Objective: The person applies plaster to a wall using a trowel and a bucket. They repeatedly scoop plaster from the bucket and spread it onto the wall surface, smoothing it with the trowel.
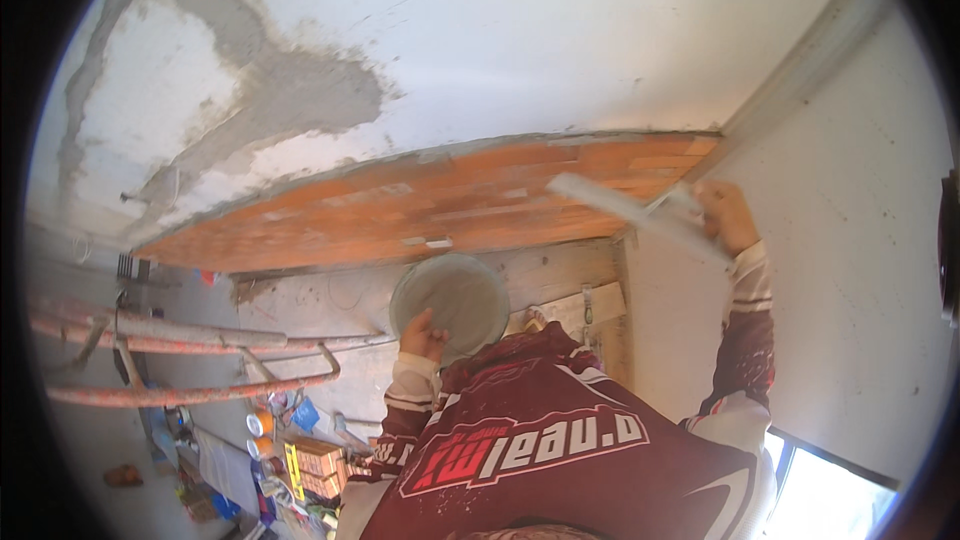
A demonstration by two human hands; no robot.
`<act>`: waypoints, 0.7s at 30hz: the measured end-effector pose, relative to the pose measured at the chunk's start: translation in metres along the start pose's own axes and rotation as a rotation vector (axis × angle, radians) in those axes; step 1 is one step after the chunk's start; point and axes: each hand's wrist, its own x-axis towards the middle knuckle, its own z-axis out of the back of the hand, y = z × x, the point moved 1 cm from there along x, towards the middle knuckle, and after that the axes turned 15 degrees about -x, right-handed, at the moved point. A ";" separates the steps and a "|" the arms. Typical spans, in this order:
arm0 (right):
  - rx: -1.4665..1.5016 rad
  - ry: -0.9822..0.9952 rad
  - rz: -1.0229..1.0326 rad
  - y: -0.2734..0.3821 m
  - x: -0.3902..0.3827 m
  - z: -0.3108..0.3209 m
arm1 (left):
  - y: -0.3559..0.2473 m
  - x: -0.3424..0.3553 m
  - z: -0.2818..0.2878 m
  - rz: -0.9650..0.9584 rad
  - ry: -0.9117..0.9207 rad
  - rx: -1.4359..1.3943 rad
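My right hand (728,216) is raised beside the right-hand wall, closed round the handle of a plastering trowel (635,212). The trowel's long flat blade, smeared by motion, reaches left in front of the orange tiles. Close to my body, my left hand (424,338) grips the near-left edge of a round tub (500,290), with thumb or finger over the rim. Grey paste, like mortar, shows inside the tub. How the other fingers lie beneath it is hidden.
A band of orange tiles (370,205) crosses the wall under white plaster with grey patches (300,90). Rusty red scaffold pipes (200,395) stand at left. Boxes (320,465) and tools lie below. A level-like yellow bar (294,470) leans there. A bright window (830,495) is lower right.
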 end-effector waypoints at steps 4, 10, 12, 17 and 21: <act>-0.250 0.182 0.383 -0.001 -0.008 -0.132 | 0.005 -0.002 -0.004 -0.054 0.019 0.040; -0.632 0.420 0.454 0.010 -0.021 -0.321 | 0.009 -0.020 -0.011 -0.047 0.045 0.015; -0.723 0.426 0.491 0.013 -0.023 -0.355 | 0.011 -0.026 -0.012 -0.057 0.053 0.031; -0.796 0.419 0.590 0.016 -0.028 -0.390 | 0.016 -0.036 -0.013 -0.056 0.023 0.059; -0.748 0.374 0.647 -0.004 -0.034 -0.379 | 0.018 -0.028 0.003 -0.052 0.066 0.023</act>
